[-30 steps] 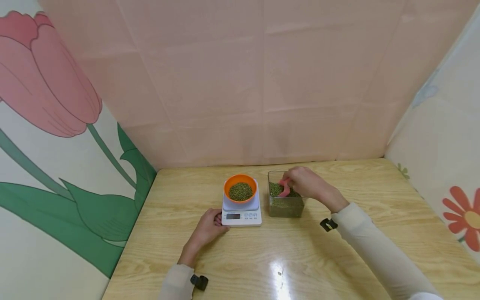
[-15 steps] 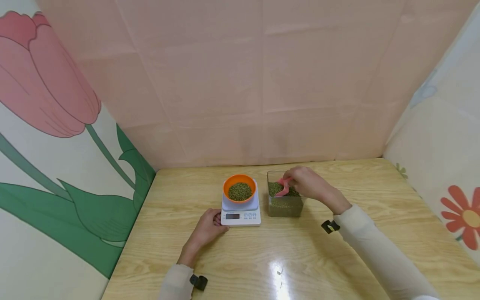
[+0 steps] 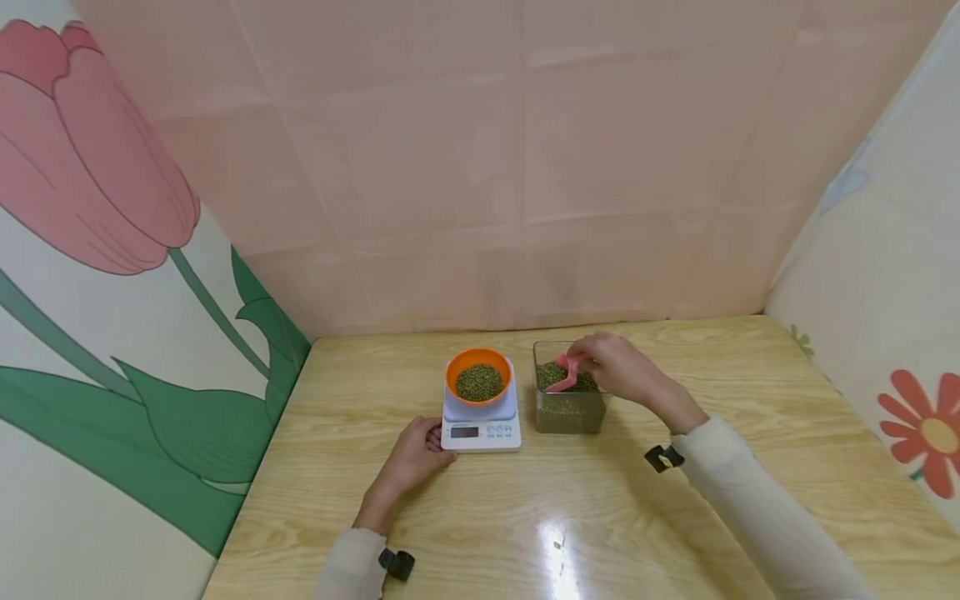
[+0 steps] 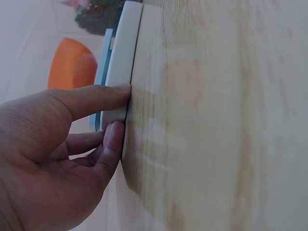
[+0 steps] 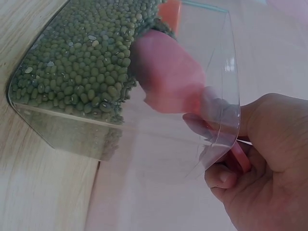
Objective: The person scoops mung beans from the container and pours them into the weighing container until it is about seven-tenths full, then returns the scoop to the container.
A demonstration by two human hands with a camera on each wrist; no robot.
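Scoop (image 5: 168, 72), pink, handle pinched between thumb and fingers of right hand (image 3: 615, 365); scoop head lies beyond fingertips, among mung beans (image 5: 72, 67) inside clear container (image 3: 572, 423). Left hand (image 3: 412, 454) grips digital kitchen scale (image 3: 491, 446) by near-left corner, fingers curled; orange bowl (image 3: 477, 357) on top.

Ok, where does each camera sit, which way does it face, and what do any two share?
Head: worn on the head, facing forward and down at the table; left hand, right hand and sleeves show.
Left wrist: on that wrist, looking sideways along the tabletop at the scale; the left hand shows, gripping its edge.
Right wrist: on that wrist, looking through the clear box at beans; the right hand shows, holding the scoop.
Shared: head and left wrist both show the orange bowl.
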